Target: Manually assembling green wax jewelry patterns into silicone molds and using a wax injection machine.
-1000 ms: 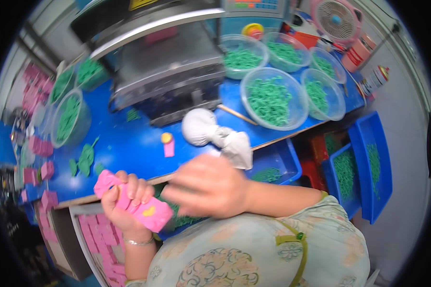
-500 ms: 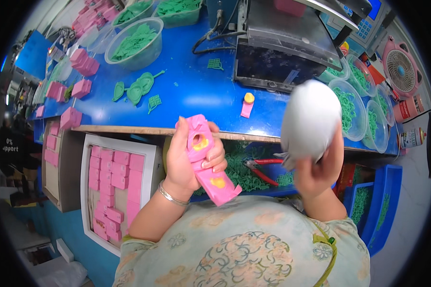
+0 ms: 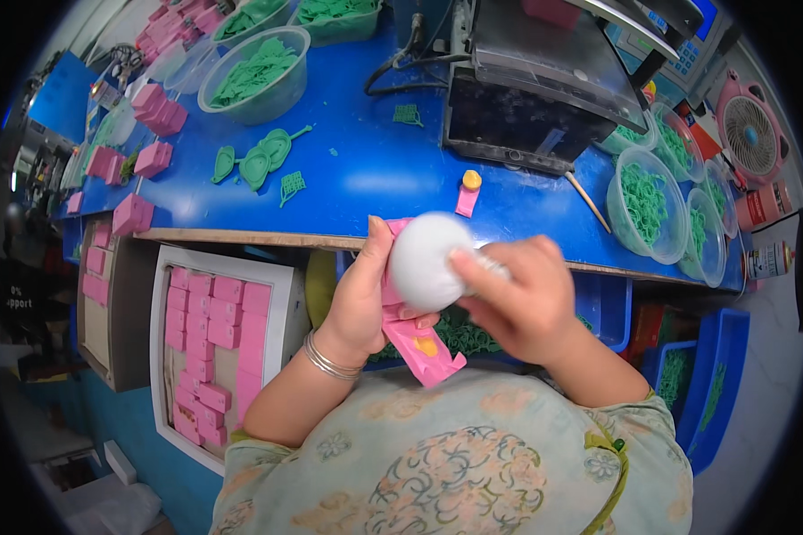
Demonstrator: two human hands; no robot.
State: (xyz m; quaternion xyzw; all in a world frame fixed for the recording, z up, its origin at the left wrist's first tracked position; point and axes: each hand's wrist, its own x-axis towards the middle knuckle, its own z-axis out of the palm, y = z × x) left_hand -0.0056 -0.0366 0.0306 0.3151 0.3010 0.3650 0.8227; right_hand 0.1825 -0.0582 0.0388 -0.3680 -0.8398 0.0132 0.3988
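My left hand (image 3: pixel 352 299) is wrapped around a long pink rubber mould (image 3: pixel 432 366) with a yellow patch on its lower part. Closed round the gathered neck of a white rounded cloth pouch (image 3: pixel 428 259), my right hand (image 3: pixel 526 299) is blurred by motion. The pouch covers the upper part of the mould and appears to touch it. Just beyond both hands, a small pink piece with a yellow top (image 3: pixel 468 194) lies near the edge of the blue table (image 3: pixel 357 201).
Green leaf-shaped pieces (image 3: pixel 263 159) lie on the table. Tubs of green pieces (image 3: pixel 644 207) stand left and right. A black machine (image 3: pixel 526 116) sits at the back, a wooden stick (image 3: pixel 589 201) beside it. Below left, a white-framed box (image 3: pixel 285 312) holds pink blocks.
My right hand has brought the white pouch leftward and down onto the mould's upper part. My left hand with the mould has shifted slightly right. The wooden stick has come into sight.
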